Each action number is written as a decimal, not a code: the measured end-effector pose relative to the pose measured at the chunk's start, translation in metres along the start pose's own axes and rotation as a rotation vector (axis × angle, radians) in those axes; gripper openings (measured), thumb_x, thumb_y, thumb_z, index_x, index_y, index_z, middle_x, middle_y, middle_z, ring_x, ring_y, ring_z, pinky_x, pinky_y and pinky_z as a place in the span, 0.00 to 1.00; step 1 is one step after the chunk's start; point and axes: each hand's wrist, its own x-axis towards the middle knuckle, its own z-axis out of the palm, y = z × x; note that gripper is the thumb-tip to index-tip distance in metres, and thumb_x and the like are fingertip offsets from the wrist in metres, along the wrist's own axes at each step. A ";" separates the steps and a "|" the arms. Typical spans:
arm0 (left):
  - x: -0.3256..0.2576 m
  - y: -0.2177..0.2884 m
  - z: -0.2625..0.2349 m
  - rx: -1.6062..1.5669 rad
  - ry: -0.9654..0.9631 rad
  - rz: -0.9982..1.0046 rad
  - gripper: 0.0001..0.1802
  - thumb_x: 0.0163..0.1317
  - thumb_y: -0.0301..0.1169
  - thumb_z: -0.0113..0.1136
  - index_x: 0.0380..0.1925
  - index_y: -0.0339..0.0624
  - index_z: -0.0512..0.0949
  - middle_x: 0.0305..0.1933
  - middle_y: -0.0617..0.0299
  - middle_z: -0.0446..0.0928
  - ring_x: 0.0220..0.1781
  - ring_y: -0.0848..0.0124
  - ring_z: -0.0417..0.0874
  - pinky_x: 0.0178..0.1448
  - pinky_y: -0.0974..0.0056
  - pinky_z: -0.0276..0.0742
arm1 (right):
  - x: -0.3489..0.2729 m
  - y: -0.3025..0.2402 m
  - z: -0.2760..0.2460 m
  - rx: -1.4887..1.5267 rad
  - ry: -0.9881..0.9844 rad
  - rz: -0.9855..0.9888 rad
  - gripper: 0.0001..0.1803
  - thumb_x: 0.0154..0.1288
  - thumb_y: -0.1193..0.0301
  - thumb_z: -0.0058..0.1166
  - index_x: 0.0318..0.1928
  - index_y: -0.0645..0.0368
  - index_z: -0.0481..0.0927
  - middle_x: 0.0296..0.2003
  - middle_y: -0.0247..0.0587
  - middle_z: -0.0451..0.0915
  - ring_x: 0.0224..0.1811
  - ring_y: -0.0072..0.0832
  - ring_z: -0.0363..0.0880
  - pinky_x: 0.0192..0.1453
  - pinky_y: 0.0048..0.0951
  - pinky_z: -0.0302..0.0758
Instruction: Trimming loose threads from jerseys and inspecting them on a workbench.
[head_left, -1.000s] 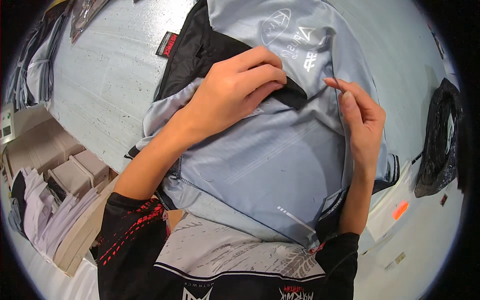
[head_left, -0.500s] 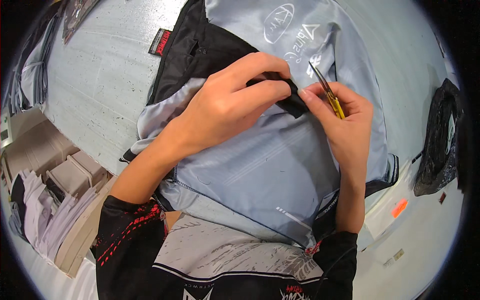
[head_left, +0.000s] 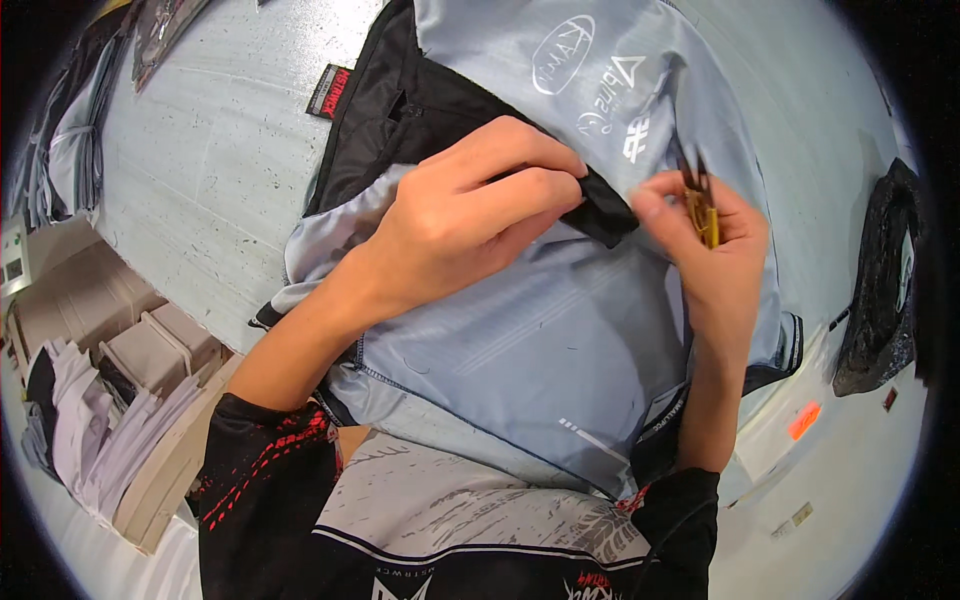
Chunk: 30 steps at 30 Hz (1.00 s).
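A grey garment (head_left: 560,320), printed with pale lettering, is spread over the table in front of me. Along its upper left runs a black cloth panel (head_left: 440,115) with a sewn-in label (head_left: 328,92). My left hand (head_left: 450,215) pinches the narrow black strip (head_left: 607,210) of that panel, its fingertips on the strip's upper edge. Just past the strip's loose end is my right hand (head_left: 725,265), closed around small yellow-handled thread snips (head_left: 704,212). The dark blades point away from me and are smeared by motion.
Cardboard boxes (head_left: 160,345) and folded white cloth (head_left: 110,430) stand low at the left. Grey bundled garments (head_left: 75,160) hang over the far left. A crumpled black plastic bag (head_left: 875,290) lies at the right, near a clear packet with an orange sticker (head_left: 803,420).
My right hand has shifted right with the snips, away from the strip, and the blades have swung more upright. The left hand keeps its pinch on the strip.
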 end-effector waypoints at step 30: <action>-0.013 0.015 0.012 -0.653 0.126 -0.452 0.19 0.49 0.10 0.65 0.42 0.33 0.73 0.47 0.57 0.68 0.45 0.74 0.75 0.45 0.71 0.77 | -0.002 0.001 0.008 0.285 -0.149 0.081 0.07 0.65 0.74 0.57 0.38 0.67 0.79 0.29 0.25 0.76 0.31 0.08 0.68 0.35 0.11 0.64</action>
